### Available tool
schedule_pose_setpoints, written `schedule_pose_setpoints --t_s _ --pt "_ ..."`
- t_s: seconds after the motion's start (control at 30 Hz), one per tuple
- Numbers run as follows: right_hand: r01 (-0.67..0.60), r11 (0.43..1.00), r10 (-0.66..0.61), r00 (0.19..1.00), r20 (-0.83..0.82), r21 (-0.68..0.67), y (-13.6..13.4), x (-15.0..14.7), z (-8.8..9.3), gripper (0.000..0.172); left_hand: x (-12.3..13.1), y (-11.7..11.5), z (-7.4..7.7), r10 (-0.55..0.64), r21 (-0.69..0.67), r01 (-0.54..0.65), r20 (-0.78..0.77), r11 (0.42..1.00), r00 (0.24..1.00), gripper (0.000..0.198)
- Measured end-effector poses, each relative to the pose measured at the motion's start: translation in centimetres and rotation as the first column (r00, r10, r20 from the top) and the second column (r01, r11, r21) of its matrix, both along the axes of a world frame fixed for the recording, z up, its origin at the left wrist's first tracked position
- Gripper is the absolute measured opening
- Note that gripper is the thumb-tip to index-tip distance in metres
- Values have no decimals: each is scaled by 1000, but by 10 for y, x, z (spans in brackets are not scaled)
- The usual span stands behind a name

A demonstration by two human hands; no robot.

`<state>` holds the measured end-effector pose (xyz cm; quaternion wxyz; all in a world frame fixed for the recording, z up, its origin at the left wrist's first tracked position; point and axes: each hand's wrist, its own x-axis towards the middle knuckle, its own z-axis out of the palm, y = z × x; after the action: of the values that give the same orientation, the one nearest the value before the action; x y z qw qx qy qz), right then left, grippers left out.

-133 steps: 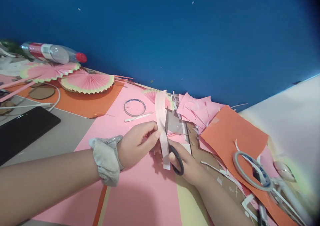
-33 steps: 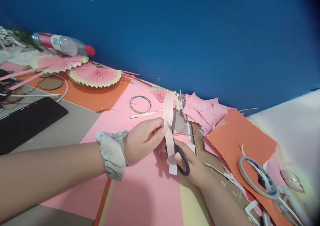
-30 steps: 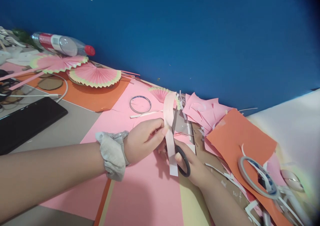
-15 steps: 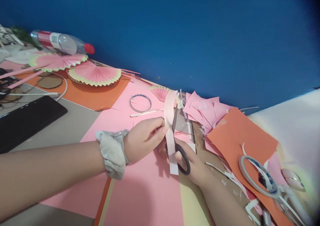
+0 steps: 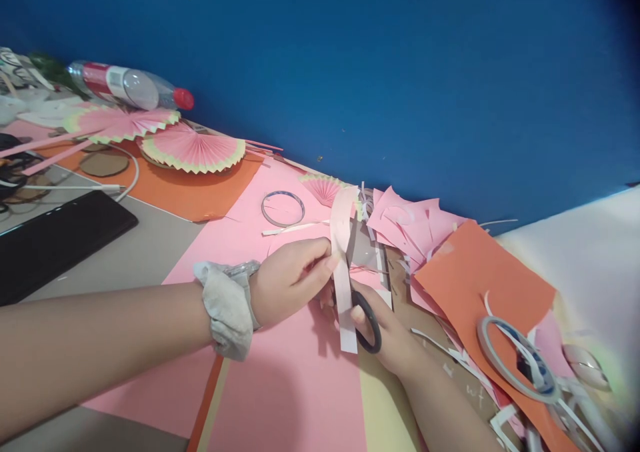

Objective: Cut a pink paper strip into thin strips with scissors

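Observation:
My left hand (image 5: 295, 275) pinches a pale paper strip (image 5: 342, 299) near its middle, between thumb and fingers. The strip stands roughly lengthwise away from me, its upper part curving and its lower end hanging free. In my right hand (image 5: 383, 332) is a pair of scissors (image 5: 371, 324) with black handles, the thumb through one loop. The scissor blades point away from me, right beside the strip's edge; part of them is hidden behind the paper. Beneath both hands lies a large pink paper sheet (image 5: 270, 385).
Folded pink paper fans (image 5: 200, 151) and a plastic bottle (image 5: 130, 87) lie at the back left, a black phone (image 5: 65, 242) nearer. A thin ring (image 5: 283, 209) rests beyond my left hand. Orange paper (image 5: 480, 272), a tape roll (image 5: 545, 389) and pink scraps (image 5: 405, 222) lie right, below a blue wall (image 5: 320, 65).
The whole view has shifted very slightly. Both hands keep their hold on the strip and the scissors, with the blades a touch more visible beside the paper.

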<state>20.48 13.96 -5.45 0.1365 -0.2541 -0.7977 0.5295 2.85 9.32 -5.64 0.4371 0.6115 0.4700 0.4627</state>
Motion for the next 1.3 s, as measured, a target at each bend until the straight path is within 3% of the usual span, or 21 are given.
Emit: schedule_pose_setpoints --t_s 0.27,1.3 --pt "-56 998 56 998 -12 -34 2 0 0 52 -1 1 2 -7 11 7 -6 1000 1000 31" --pt "-39 999 39 999 1 -28 3 1 -3 50 -1 0 3 -35 38 36 -32 999 999 26"
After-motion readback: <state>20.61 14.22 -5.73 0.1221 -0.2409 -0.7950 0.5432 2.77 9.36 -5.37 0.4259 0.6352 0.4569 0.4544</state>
